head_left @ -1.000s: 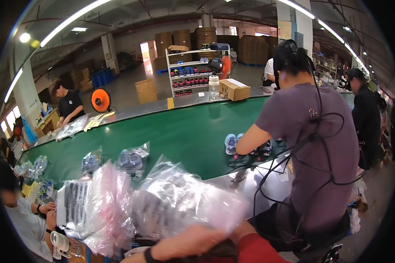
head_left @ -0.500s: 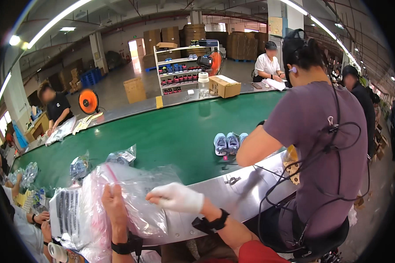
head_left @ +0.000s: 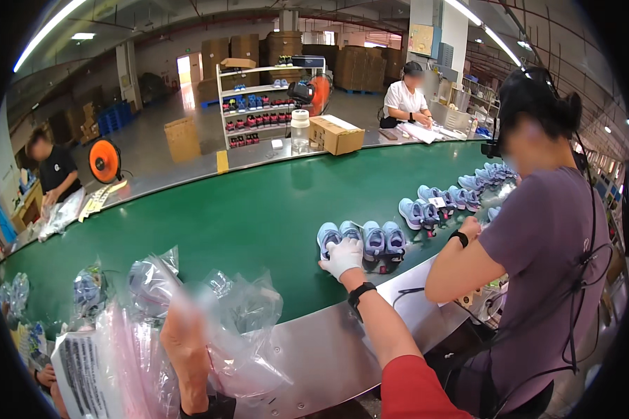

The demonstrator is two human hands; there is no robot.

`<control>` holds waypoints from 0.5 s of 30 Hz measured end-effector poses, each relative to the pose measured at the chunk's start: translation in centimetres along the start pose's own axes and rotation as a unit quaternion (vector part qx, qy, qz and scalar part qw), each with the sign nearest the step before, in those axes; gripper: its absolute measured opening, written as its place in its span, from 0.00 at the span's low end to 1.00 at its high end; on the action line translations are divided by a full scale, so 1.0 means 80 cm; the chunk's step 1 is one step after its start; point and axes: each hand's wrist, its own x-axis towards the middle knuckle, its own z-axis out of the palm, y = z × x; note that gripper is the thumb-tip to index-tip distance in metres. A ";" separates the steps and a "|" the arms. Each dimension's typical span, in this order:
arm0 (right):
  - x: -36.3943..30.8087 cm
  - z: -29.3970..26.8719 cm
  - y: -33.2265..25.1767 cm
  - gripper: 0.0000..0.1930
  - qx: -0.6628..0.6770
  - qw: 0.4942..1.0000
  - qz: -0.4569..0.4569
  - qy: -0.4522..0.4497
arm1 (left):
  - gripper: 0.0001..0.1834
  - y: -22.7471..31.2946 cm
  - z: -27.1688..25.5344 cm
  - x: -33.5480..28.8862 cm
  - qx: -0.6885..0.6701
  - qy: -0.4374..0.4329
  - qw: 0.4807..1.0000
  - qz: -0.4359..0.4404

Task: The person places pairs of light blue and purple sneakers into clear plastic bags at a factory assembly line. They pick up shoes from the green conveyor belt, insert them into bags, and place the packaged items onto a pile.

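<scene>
In a white glove, my right hand (head_left: 344, 258) reaches over the green belt and grips a pair of light-blue sneakers (head_left: 326, 234), its fingers at the shoe openings. Another pair of light-blue sneakers (head_left: 384, 239) stands directly to the right. My bare left hand (head_left: 186, 342) is closed on a clear plastic bag (head_left: 248, 349) that bulges out to its right; the fingertips are blurred. Left of that hand lies a stack of clear bags with pink edges (head_left: 122, 356), beside a printed white sheet (head_left: 80, 373).
A co-worker in a purple shirt (head_left: 545, 237) stands close on my right, arms over the belt near more sneakers (head_left: 433, 202). Bagged shoes (head_left: 87, 286) lie on the green belt (head_left: 210, 216) at left. Across it stand a carton (head_left: 337, 136) and clear jar (head_left: 299, 133).
My right hand has left the plastic bag and moved forward and right onto the sneakers. The view has shifted, and more sneakers show at right. My left hand still holds the bag.
</scene>
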 end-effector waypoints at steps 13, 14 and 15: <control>-0.054 -0.019 0.014 0.22 0.872 0.486 -0.058 0.025 | 0.06 0.009 -0.023 -0.015 0.028 -0.022 0.998 -0.046; -0.092 -0.047 0.012 0.22 0.928 0.348 -0.112 -0.076 | 0.06 0.014 -0.023 -0.015 0.023 -0.011 0.999 -0.038; -0.134 -0.084 0.021 0.22 0.952 0.201 -0.157 -0.170 | 0.07 0.018 -0.019 -0.014 0.014 -0.006 0.999 -0.029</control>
